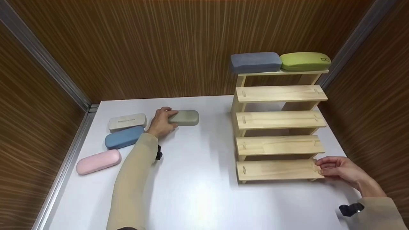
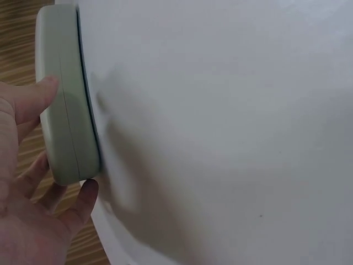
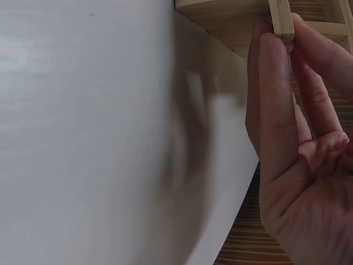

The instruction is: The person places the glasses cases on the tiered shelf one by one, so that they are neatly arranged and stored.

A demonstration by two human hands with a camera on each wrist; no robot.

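Note:
On the white table, a grey-green glasses case [image 1: 188, 117] lies with its left end in my left hand [image 1: 162, 123]. In the left wrist view, the thumb presses one long side of the case [image 2: 69, 127] and the other fingers curl about its end. At the right, my right hand [image 1: 343, 171] pinches the right end of the lowest board on a stepped wooden rack [image 1: 278, 170]. The right wrist view shows the board's edge [image 3: 282, 22] between thumb and fingers. A grey-blue case [image 1: 255, 62] and a lime-green case [image 1: 305, 61] rest on the rack's top board.
Left of my left hand lie a cream case [image 1: 127, 122], a blue case [image 1: 124, 138] and a pink case [image 1: 98, 162]. My left forearm passes close beside the blue one. Brown wood-grain panels [image 1: 159, 48] stand behind the table [image 1: 191, 191] and at both sides.

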